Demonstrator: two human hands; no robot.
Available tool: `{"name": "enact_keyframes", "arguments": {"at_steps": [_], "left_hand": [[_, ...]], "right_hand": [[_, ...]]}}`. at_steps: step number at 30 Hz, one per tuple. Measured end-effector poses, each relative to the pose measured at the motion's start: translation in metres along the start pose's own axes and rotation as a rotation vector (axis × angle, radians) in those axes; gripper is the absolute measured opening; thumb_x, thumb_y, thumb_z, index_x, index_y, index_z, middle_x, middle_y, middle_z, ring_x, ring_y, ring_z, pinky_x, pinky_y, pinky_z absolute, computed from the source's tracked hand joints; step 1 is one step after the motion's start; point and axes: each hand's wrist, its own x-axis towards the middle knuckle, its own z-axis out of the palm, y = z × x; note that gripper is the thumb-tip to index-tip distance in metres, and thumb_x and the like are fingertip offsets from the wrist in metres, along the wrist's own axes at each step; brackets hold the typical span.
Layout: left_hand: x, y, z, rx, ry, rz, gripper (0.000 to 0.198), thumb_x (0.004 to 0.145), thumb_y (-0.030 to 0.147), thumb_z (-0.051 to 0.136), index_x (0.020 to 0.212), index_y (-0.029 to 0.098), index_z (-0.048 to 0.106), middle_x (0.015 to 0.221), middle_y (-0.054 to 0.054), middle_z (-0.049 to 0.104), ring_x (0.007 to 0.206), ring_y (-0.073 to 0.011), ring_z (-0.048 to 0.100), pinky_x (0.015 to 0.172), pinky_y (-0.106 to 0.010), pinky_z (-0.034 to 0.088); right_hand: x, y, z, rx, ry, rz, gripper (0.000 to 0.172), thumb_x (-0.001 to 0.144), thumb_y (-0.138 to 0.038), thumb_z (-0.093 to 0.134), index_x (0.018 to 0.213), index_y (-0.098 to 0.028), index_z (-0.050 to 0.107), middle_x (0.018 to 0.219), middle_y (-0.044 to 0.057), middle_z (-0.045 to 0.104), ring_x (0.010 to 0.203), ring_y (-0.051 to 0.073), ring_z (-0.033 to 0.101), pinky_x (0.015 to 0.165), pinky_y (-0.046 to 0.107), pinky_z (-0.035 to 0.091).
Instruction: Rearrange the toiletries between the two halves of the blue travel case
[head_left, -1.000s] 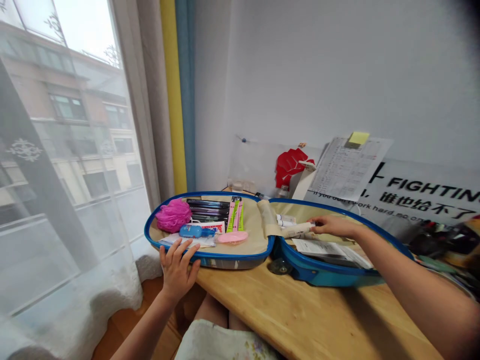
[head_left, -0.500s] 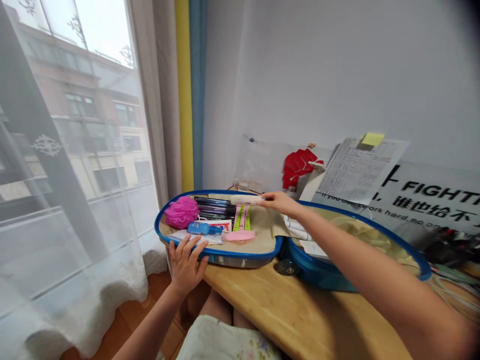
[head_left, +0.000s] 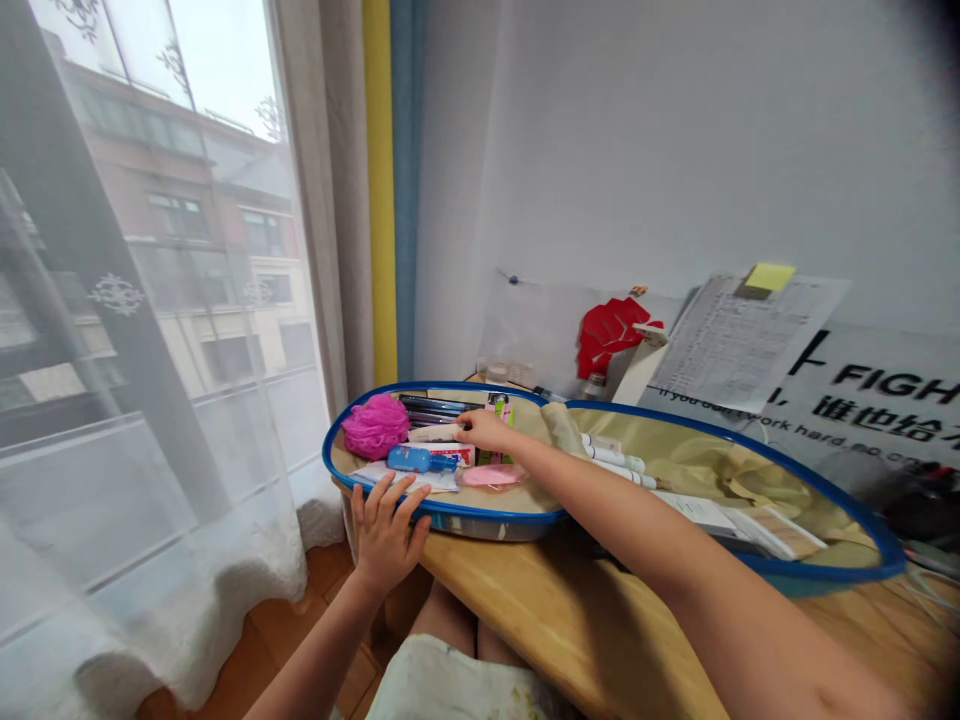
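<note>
Right hand (head_left: 486, 431): fingers closed on white tube (head_left: 433, 433), tube low over toiletries in left half of open blue-rimmed suitcase (head_left: 450, 510). Left hand (head_left: 385, 537): fingers spread, tips on suitcase rim, holding nothing. Just beside tube: blue travel bottle (head_left: 420, 459), pink soap box (head_left: 491, 475), pink bath pouf (head_left: 375, 426). Suitcase on wooden counter (head_left: 540, 620)

Right hand (head_left: 484, 430) stretched forward, left hand (head_left: 386, 535) low, spread open.

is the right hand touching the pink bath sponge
No, the right hand grips a white tube, while the pink mesh sponge lies apart from it, further left in the view.
</note>
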Motion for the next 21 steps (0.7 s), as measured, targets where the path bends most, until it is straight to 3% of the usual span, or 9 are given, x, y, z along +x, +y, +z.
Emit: {"name": "enact_keyframes", "arguments": {"at_steps": [3, 7, 11, 15, 19, 21], "left_hand": [[0.001, 0.001, 0.000, -0.013, 0.013, -0.012, 0.024, 0.089, 0.027, 0.047, 0.106, 0.021, 0.063, 0.111, -0.009, 0.063, 0.122, -0.0246, 0.045, 0.113, -0.051, 0.010], [0.000, 0.001, 0.001, -0.018, 0.011, -0.016, 0.025, 0.088, 0.028, 0.048, 0.106, 0.022, 0.063, 0.111, -0.009, 0.063, 0.123, -0.0246, 0.044, 0.113, -0.050, 0.010], [-0.001, 0.001, 0.001, -0.017, 0.007, -0.027, 0.026, 0.087, 0.027, 0.047, 0.108, 0.022, 0.063, 0.112, -0.009, 0.063, 0.124, -0.0246, 0.044, 0.113, -0.050, 0.010], [0.000, 0.001, 0.000, -0.015, 0.008, -0.017, 0.026, 0.088, 0.027, 0.047, 0.109, 0.022, 0.062, 0.112, -0.009, 0.063, 0.124, -0.0246, 0.044, 0.113, -0.050, 0.010], [0.000, 0.000, 0.000, -0.022, 0.013, -0.011, 0.027, 0.088, 0.027, 0.047, 0.111, 0.023, 0.061, 0.112, -0.008, 0.063, 0.125, -0.0247, 0.043, 0.113, -0.051, 0.009], [-0.001, 0.000, 0.001, -0.022, 0.008, -0.013, 0.028, 0.088, 0.027, 0.047, 0.112, 0.023, 0.061, 0.112, -0.009, 0.063, 0.125, -0.0251, 0.043, 0.113, -0.051, 0.009]], "right_hand": [[0.002, 0.006, 0.007, 0.028, 0.019, -0.018, 0.034, 0.075, -0.017, 0.060, 0.109, -0.019, 0.067, 0.105, 0.007, 0.069, 0.099, 0.024, 0.063, 0.085, 0.031, 0.046], [0.003, 0.013, 0.013, 0.083, 0.003, -0.043, 0.022, 0.078, -0.021, 0.059, 0.095, -0.021, 0.072, 0.092, 0.005, 0.072, 0.089, 0.023, 0.066, 0.080, 0.032, 0.049], [0.005, 0.017, 0.003, 0.144, 0.015, -0.057, 0.018, 0.077, -0.023, 0.060, 0.089, -0.022, 0.074, 0.090, 0.004, 0.072, 0.085, 0.022, 0.066, 0.080, 0.032, 0.050], [-0.001, 0.037, -0.040, 0.203, 0.088, -0.042, 0.023, 0.081, -0.027, 0.057, 0.098, -0.022, 0.071, 0.098, 0.002, 0.072, 0.085, 0.016, 0.065, 0.080, 0.027, 0.049], [-0.030, 0.090, -0.098, 0.199, 0.214, 0.083, 0.038, 0.087, -0.041, 0.045, 0.110, -0.017, 0.064, 0.103, 0.007, 0.069, 0.076, 0.011, 0.063, 0.073, 0.024, 0.049], [-0.052, 0.120, -0.119, 0.156, 0.235, 0.163, 0.040, 0.086, -0.044, 0.044, 0.105, -0.014, 0.064, 0.098, 0.009, 0.069, 0.073, 0.012, 0.062, 0.071, 0.025, 0.049]]}}
